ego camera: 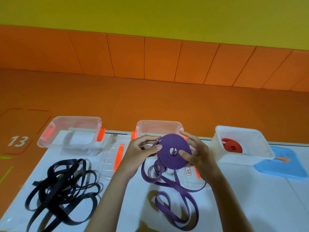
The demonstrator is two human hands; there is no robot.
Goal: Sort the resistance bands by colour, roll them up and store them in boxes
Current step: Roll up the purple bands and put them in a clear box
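White tabletop (250, 198) | purple band roll (173, 152) between both grips | left hand (140, 153), right hand (195, 154) clasping it

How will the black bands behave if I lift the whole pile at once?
The black bands lie in loose, tangled loops, so they will probably hang floppy and come up together. They look thin and flat, so likely light, and some loops may slip out.
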